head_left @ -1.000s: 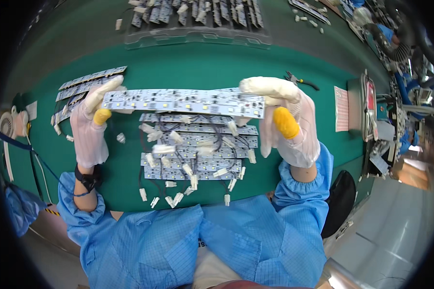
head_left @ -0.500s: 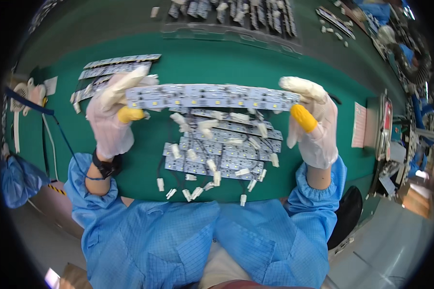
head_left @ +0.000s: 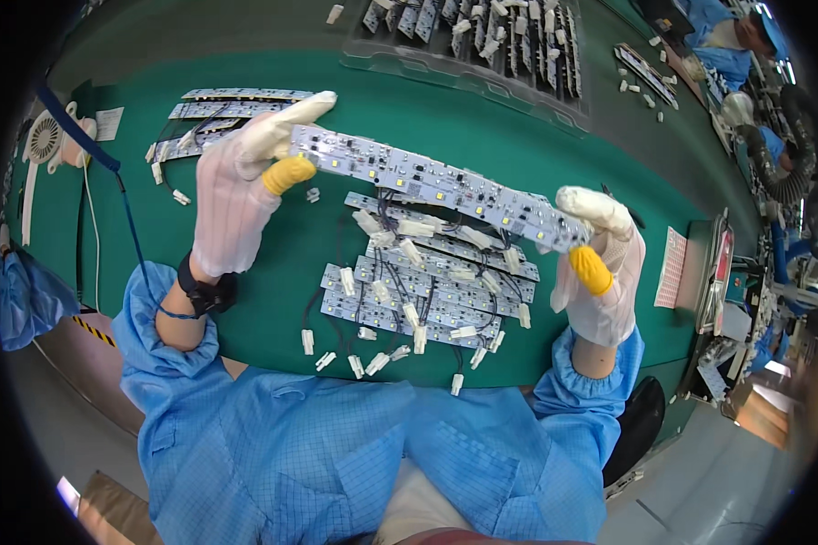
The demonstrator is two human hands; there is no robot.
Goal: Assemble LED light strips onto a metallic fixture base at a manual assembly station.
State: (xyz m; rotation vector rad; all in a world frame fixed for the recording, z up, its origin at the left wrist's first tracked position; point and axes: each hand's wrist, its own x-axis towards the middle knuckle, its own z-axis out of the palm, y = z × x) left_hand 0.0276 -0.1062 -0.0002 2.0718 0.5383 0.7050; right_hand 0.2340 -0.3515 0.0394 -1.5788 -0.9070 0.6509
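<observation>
A long white LED circuit board (head_left: pixel 441 188) is held up between my two gloved hands, its left end higher than its right. My left hand (head_left: pixel 253 173), with a yellow cot on the thumb, pinches the left end. At the right end, my right hand (head_left: pixel 602 245) grips the board between fingers and a yellow-covered thumb. Below it on the green mat lies a pile of similar LED boards (head_left: pixel 409 309) with dark wires and white plug connectors (head_left: pixel 418 341). The held board partly hides the top of this pile.
Several more LED boards (head_left: pixel 211 111) lie at the far left. A clear plastic tray (head_left: pixel 463 80) of upright boards stands at the back. Loose white connectors (head_left: pixel 648 102) lie at the far right. A blue cord (head_left: pixel 127 204) runs toward my left wrist. A person (head_left: pixel 727 41) sits beyond.
The held board has tilted: its left end rose with my left hand, and its right end dropped with my right hand. The view has also shifted slightly.
</observation>
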